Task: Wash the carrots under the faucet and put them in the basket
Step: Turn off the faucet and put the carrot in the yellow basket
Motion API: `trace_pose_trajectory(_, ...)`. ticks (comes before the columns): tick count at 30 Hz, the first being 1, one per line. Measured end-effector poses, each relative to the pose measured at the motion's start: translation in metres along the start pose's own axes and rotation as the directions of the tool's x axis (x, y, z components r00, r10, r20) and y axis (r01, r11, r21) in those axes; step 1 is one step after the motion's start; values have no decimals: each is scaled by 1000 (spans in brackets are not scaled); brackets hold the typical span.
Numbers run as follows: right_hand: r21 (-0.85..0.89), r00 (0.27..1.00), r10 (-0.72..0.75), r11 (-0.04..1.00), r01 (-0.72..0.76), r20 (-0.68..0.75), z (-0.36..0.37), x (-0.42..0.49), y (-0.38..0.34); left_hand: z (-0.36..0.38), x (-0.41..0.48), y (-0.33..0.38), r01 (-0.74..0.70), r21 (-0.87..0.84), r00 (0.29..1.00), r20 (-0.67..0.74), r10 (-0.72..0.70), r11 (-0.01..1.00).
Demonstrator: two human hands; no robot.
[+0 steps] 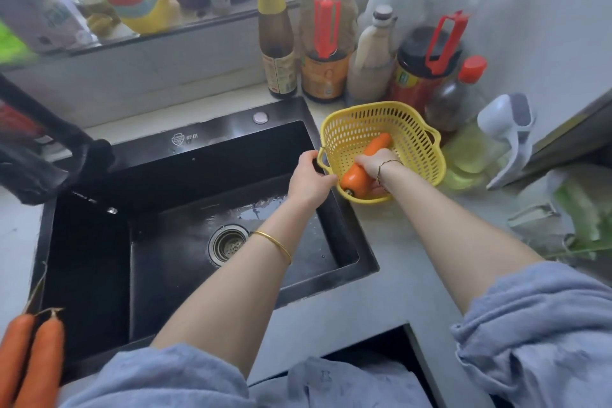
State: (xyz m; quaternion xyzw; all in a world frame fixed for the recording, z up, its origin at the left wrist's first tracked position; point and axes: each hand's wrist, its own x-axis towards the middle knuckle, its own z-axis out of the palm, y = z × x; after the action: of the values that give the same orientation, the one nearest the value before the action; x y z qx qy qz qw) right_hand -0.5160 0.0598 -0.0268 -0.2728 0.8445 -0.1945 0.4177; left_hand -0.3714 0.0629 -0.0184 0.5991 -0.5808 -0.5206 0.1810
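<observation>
— So, where's the carrot (357, 177)?
— In the basket (414, 132), two o'clock off the sink (198, 156). My right hand (374, 162) clasps its middle; my left hand (308, 177) grips the handle (323, 159). It's stiff and likely slick, so I'd hold the thick end.

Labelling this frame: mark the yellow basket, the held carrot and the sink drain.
yellow basket (408, 138), head view, far wall.
held carrot (356, 179), head view, thick end.
sink drain (229, 244), head view, strainer centre.

Right of sink (212, 134), basket (420, 142) with carrot (356, 177) inside; bottles (326, 43) behind.
</observation>
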Motion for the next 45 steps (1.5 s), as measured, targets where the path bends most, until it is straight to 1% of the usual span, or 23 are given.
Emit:
trace_pose_trajectory(3,-45,999,-27,999,28,20,1,3,5,-3,-1,0,-3,-4,1000,-2,3,1000)
trace_pose_trajectory(6,-156,995,-91,984,83,-44,-5,-1,-1,-7,-4,-2,7,-21,1000,2,-7,1000)
trace_pose_trajectory(8,-260,969,-197,953,154,-149,-10,-11,-9,-12,-6,-6,30,-32,1000,-4,-30,999)
trace_pose_trajectory(9,-278,949,-257,939,202,-181,-11,-17,-14,-16,-8,-10,42,-36,999,-8,-42,998)
trace_pose_trajectory(10,-272,932,-314,927,260,-181,-9,-24,-20,-20,-11,-14,52,-42,998,-15,-53,998)
trace_pose_trajectory(11,-246,919,-365,914,323,-149,-4,-33,-26,-26,-15,-19,63,-46,998,-23,-64,997)
trace_pose_trajectory(13,-117,891,-453,886,448,-25,18,-54,-38,-41,-25,-33,81,-54,995,-59,-84,995)
trace_pose_trajectory(15,19,852,-508,860,510,129,50,-76,-46,-61,-37,-51,104,-62,987,-119,-111,993)
trace_pose_trajectory(16,32,831,-519,851,524,199,68,-86,-49,-72,-42,-62,122,-59,979,-154,-130,991)
trace_pose_trajectory(18,-43,807,-529,829,558,262,107,-100,-53,-93,-55,-84,178,-58,956,-225,-187,982)
trace_pose_trajectory(21,-151,788,-550,785,601,277,160,-112,-56,-121,-75,-115,233,-78,919,-308,-245,969)
trace_pose_trajectory(23,-253,760,-560,723,643,330,189,-114,-54,-137,-87,-131,260,-51,900,-348,-261,964)
trace_pose_trajectory(24,-299,742,-552,686,663,381,200,-115,-52,-145,-92,-138,272,-29,893,-364,-263,962)
trace_pose_trajectory(25,-322,719,-518,658,681,462,211,-116,-50,-152,-97,-146,286,-3,885,-382,-266,958)
trace_pose_trajectory(27,-361,647,-400,587,724,649,230,-120,-45,-167,-108,-162,325,71,859,-440,-262,943)
trace_pose_trajectory(28,-385,624,-354,549,742,696,238,-122,-43,-175,-114,-170,352,124,837,-486,-252,928)
trace_pose_trajectory(29,-406,620,-336,525,748,709,245,-125,-42,-183,-120,-179,387,184,807,-543,-234,904)
trace_pose_trajectory(32,-424,651,-343,542,726,677,265,-137,-47,-207,-140,-204,539,330,694,-696,-186,775)
trace_pose_trajectory(34,-403,649,-349,562,722,676,274,-148,-52,-222,-151,-222,649,391,632,-754,-177,652)
trace_pose_trajectory(36,-375,632,-357,571,731,688,284,-155,-56,-234,-156,-240,717,419,595,-785,-175,557)
trace_pose_trajectory(39,-377,631,-367,563,736,684,295,-160,-57,-244,-160,-258,740,459,606,-772,-191,492)
trace_pose_trajectory(43,-414,655,-355,554,722,667,298,-161,-55,-248,-160,-268,731,460,615,-764,-195,504)
trace_pose_trajectory(45,-407,665,-351,577,708,659,297,-162,-55,-250,-160,-265,700,470,645,-739,-194,538)
